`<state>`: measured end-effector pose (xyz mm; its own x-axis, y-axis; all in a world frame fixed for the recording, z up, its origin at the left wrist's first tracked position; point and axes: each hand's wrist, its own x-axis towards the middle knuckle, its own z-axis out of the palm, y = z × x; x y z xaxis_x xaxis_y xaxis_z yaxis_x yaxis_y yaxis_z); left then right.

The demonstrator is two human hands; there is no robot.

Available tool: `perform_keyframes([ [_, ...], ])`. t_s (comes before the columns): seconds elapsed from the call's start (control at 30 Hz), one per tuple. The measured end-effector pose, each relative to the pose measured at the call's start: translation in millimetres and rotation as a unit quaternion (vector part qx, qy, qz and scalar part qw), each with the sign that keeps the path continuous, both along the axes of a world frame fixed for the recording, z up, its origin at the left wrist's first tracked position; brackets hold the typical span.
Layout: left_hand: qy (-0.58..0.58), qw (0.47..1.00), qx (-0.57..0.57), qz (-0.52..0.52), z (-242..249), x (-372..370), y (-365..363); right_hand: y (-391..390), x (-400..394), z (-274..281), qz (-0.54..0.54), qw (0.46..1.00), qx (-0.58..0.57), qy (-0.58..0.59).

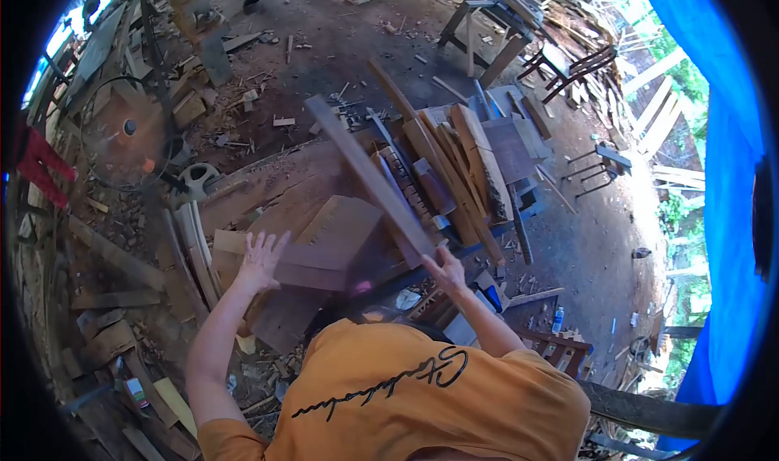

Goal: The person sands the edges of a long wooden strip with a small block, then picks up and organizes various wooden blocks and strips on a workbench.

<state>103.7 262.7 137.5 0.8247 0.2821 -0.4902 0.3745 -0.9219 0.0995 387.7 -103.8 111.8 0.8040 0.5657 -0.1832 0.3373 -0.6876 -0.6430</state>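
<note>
A long, narrow wooden board [369, 177] slants across the middle of the view. My right hand [446, 272] grips its near end, thumb and fingers at the board's edge. Fingers spread, my left hand [261, 262] is empty, over the left side of a brown flat-topped panel [312, 262]. A large cardboard-coloured sheet [345, 226] lies just beyond that hand. To the right of the held board, several wooden planks [454, 169] are stacked lengthwise on a bench, with a small dark wood block [434, 187] among them.
A round wire-caged fan [126, 132] stands at left. A wooden chair [564, 67] and a sawhorse loaded with wood [487, 23] are at the upper right. Offcuts litter the dirt floor. A plastic bottle [558, 320] stands at lower right; a blue tarp [730, 242] hangs beyond.
</note>
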Motion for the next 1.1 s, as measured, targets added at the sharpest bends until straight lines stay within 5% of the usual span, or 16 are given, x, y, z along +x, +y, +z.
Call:
perform_keyframes([
  [0.43, -0.129, 0.987, 0.092, 0.005, 2.7, -13.8, -25.6, 38.7, 121.6, -8.5, -0.053, 0.986, -0.123, -0.095],
  [0.77, -0.222, 0.957, 0.183, 0.048, -20.4, -39.0, -52.6, 47.8, 154.6, -22.3, 0.003, 0.986, -0.084, -0.142],
  [0.9, -0.163, 0.971, 0.148, 0.091, -5.7, -29.2, -58.4, 40.5, 157.0, -46.7, 0.015, 0.964, -0.073, -0.256],
  [1.1, -0.119, 0.979, 0.120, 0.114, 6.8, -8.6, -49.1, 45.6, 158.7, -39.4, 0.049, 0.945, -0.169, -0.274],
])
